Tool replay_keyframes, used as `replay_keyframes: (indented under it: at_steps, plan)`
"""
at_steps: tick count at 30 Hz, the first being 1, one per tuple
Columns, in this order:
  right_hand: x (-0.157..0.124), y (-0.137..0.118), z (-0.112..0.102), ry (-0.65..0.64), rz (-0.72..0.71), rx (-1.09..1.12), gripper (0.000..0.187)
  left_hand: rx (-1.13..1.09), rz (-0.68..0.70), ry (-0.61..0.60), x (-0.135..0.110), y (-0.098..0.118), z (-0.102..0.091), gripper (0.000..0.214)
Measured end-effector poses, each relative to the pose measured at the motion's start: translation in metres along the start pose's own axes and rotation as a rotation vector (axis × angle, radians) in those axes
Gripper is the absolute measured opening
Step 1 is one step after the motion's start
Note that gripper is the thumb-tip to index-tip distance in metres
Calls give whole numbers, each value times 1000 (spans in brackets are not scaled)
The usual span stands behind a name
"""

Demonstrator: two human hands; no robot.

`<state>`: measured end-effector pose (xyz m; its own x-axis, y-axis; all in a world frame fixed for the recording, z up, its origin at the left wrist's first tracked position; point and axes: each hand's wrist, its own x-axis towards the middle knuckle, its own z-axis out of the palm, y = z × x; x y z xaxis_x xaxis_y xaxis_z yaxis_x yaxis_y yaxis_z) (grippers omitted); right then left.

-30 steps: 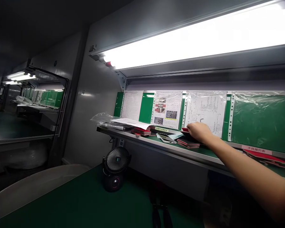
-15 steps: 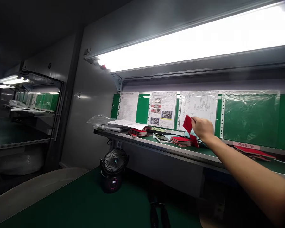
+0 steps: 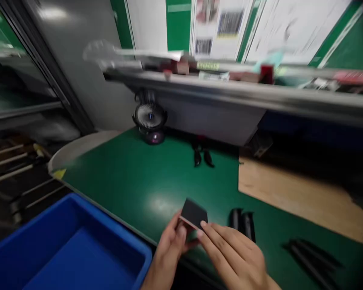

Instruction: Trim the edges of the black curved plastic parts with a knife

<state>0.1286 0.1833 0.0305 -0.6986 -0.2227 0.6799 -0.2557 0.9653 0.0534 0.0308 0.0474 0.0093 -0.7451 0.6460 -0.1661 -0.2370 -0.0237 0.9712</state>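
Dark card [image 3: 194, 213] pinched between my left hand [image 3: 167, 251] and right hand [image 3: 232, 253], just right of the blue plastic tote [image 3: 69, 257]

The card sits just beyond the tote's right corner, tilted, its dark face up and a thin reddish edge showing toward me. My fingers are together on it: those of my left hand close on its left end, and my right fingertips [image 3: 203, 233] press against its lower edge. Both hands are at the front edge of the green bench top [image 3: 133, 189], which runs along the tote's far side. Farther right of the tote, two short black pieces [image 3: 242, 223] lie just beside my right hand, with long black strips [image 3: 311, 257] and a tan board [image 3: 296, 197] beyond. Well past the tote stand a black desk fan [image 3: 149, 119] and a small pair of black clips [image 3: 201, 157], below a shelf [image 3: 230, 90] holding blurred papers and red items
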Motion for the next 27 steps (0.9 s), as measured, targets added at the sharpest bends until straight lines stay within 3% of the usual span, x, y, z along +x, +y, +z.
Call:
replay_keyframes:
  at_steps: [1, 2, 4, 5, 11, 14, 17, 19, 21, 27]
  plan:
    - [-15, -17, 13, -48, 62, 76, 50, -135, -84, -66, 4, -7, 0, 48]
    - [-27, -28, 22, -93, 114, 139, 52, -200, -112, -40, 8, -13, -2, 46]
    - [-43, -31, 32, -141, 180, 210, 55, -200, -104, 46, 17, -21, -9, 41]
    - [-48, -25, 33, -163, 209, 211, 56, -152, -113, 8, 21, -24, -14, 40]
    - [-83, 16, 19, -490, 416, 283, 65, 218, -206, -500, 36, -25, -34, 40]
    - [-108, 7, 27, -469, 477, 300, 58, 452, -120, -581, 39, -25, -33, 51]
    - [-131, -10, 36, -414, 550, 259, 57, 712, 82, -557, 36, -26, -37, 81]
    - [-144, -17, 39, -393, 575, 226, 57, 917, 211, -620, 30, -28, -42, 95]
    - [-153, -20, 39, -389, 582, 200, 57, 1079, 276, -681, 23, -32, -46, 95]
    - [-164, -20, 42, -394, 566, 172, 58, 1163, 293, -625, 16, -42, -42, 88]
